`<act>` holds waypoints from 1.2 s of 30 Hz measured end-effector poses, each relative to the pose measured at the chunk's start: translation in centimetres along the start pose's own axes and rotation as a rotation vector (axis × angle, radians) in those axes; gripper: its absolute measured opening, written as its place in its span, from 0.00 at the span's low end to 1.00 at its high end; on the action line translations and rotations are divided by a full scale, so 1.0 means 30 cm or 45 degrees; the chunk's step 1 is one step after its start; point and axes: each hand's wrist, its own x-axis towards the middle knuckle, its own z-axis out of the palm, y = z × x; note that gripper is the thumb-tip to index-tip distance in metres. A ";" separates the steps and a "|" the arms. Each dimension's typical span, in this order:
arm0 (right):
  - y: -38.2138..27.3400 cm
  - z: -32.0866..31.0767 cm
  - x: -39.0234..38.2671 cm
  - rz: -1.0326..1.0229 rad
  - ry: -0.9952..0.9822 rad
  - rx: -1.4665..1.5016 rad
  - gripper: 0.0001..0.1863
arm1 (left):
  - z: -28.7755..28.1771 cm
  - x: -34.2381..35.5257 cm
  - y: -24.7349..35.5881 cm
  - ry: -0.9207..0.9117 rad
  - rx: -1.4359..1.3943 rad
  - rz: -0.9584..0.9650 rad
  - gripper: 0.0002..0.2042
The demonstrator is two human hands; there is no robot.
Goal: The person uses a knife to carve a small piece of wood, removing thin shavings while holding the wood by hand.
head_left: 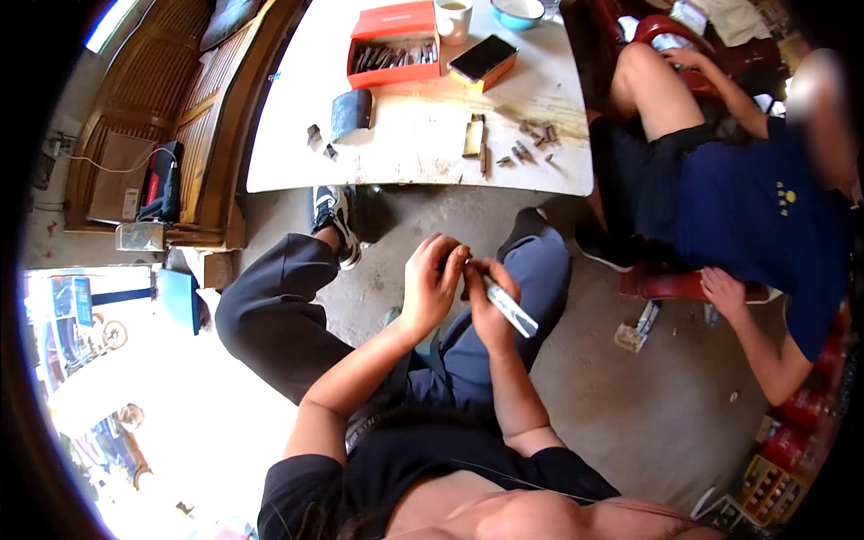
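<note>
Over my lap, in front of the table's near edge, both my hands are close together. My right hand [489,310] is wrapped round a slim, flat, whitish tool [511,306] with dark markings, whose one end sticks out toward the lower right. Its exact kind I cannot make out. The fingers of my left hand [428,283] are bent and pinched near the tool's upper end, by the right fingertips. Whatever small thing lies between the fingertips is mostly hidden.
On the white table [405,166] are an open red box [396,74] of slim dark pieces, a phone [484,58], a mug [456,20], a blue bowl [517,11], a small open box [473,135] and loose brown pieces [544,137]. Another person [747,202] sits at right. A wooden bench [202,126] stands left.
</note>
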 end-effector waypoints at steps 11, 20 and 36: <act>0.027 -0.035 0.376 0.072 -0.157 0.033 0.14 | 0.113 0.127 -0.252 0.399 -1.304 -0.934 0.11; 0.134 0.149 0.642 0.249 -0.436 -0.303 0.25 | 0.140 0.225 -0.419 0.744 -1.587 -1.275 0.11; 0.260 0.246 0.791 0.286 -0.531 -0.433 0.11 | 0.157 0.243 -0.497 0.651 -1.460 -1.212 0.07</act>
